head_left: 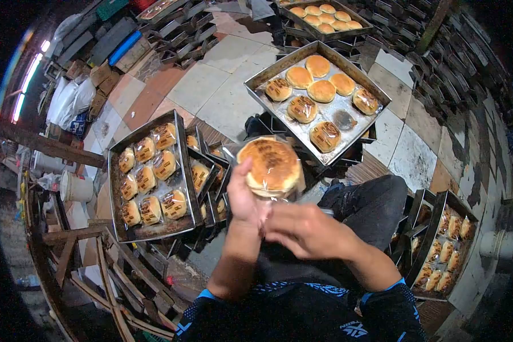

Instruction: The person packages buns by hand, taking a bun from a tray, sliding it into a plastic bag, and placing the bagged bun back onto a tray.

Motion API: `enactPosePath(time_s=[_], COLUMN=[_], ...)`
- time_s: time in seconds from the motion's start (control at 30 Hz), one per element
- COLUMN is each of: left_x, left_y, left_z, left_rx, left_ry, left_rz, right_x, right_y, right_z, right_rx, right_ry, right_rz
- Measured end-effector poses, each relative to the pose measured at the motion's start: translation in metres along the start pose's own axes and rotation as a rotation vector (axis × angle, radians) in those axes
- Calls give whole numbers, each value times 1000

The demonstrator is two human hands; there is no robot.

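A round browned bun (269, 165) in a clear printed plastic wrapper is held up in front of my body. My left hand (244, 196) grips it from below, with the thumb on its near left side. My right hand (302, 228) is closed at the gathered plastic under the bun, close against my left wrist; its fingertips are partly hidden. Beyond the bun, a metal tray (347, 145) holds several buns, some bare and some in printed wrappers, and a dark round spot shows on its surface. To the left, another tray (117, 214) carries several wrapped buns.
More wrapped buns lie in a tray (432, 295) at the lower right. A tray of bare buns (325, 18) stands at the top. Stacked dark trays line the upper right. A wooden frame (105, 273), white bucket (77, 187) and plastic bags (74, 102) are on the left.
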State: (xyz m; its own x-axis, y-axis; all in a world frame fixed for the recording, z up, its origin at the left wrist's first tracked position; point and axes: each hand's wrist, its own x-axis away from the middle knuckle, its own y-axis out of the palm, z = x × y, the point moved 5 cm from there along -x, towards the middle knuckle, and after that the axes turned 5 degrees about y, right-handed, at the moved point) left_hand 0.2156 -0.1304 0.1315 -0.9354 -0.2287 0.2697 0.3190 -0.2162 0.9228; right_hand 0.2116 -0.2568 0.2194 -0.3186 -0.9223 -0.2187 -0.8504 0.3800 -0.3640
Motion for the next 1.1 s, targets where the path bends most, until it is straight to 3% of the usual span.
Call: enactPosePath(time_s=[0.03, 0.07, 0.1, 0.17, 0.2, 0.23, 0.27, 0.3, 0.33, 0.37, 0.43, 0.47, 0.5, 0.57, 0.6, 0.63, 0.7, 0.77, 0.8, 0.83, 0.9, 0.97, 1.03, 1.1], left_x=[3, 1, -1, 7, 11, 14, 17, 21, 30, 46, 49, 51, 51, 56, 58, 59, 75, 85, 84, 81, 59, 55, 64, 57], left_y=[2, 1, -1, -15, -15, -15, -14, -14, -8, 4, -31, -32, -25, -25, -17, -15, 3, 8, -1, -16, -41, -59, -66, -66], left_z=[11, 25, 36, 47, 46, 39, 27, 14, -2, -16, -31, -24, -16, 2, 14, 28, 53, 67, 72, 74, 76, 77, 76, 74], left_rx=[68, 67, 138, 32, 25, 27, -12, -50, 111, -21, -579, -849, -1014, -1065, -1321, -1321, -1583, -1462, -1610, -1757, -1914, -1834, -1718, -1632], left_ry=[-49, -101, -172, -10, 1, -9, -37, -62, -129, -162, 164, 324, 703, 762, 874, 870, 1358, 1567, 1576, 1582, 1336, 1322, 1344, 1340], left_rz=[-38, -179, -419, -19, -4, -7, -9, -10, -119, -140, 119, 117, 154, -26, -24, -9, -98, -191, -194, -190, -89, -67, -94, -89], right_x=[2, 9, 15, 25, 17, 20, 14, 12, 12, 13, 15, 19, 24, 27, 26, 25, 17, 9, 14, 10, -5, 0, 3, -2], right_y=[1, 0, -10, -15, -28, -31, -32, -34, -32, -29, -26, -30, -32, -27, -26, -25, -44, -49, -40, -30, -15, -1, 3, -3], right_z=[-13, -26, -19, 6, 29, 51, 39, 27, 19, 11, 10, 22, 37, 52, 52, 51, 35, 1, 18, 50, 124, 130, 125, 120], right_rx=[-91, -408, -411, -572, -98, 297, 372, 446, 458, 464, 415, 200, -19, -145, -202, -260, -173, 490, 441, 406, 62, -59, -40, 235], right_ry=[-58, -232, -235, 13, 285, 263, 156, 45, -83, -210, -221, -67, 83, 97, 113, 133, 209, -179, -296, -214, 138, 134, 74, -6], right_rz=[-73, -261, -271, -602, -229, 406, 573, 735, 740, 739, 790, 920, 1035, 1043, 1023, 998, 933, 830, 845, 823, 706, 747, 770, 745])
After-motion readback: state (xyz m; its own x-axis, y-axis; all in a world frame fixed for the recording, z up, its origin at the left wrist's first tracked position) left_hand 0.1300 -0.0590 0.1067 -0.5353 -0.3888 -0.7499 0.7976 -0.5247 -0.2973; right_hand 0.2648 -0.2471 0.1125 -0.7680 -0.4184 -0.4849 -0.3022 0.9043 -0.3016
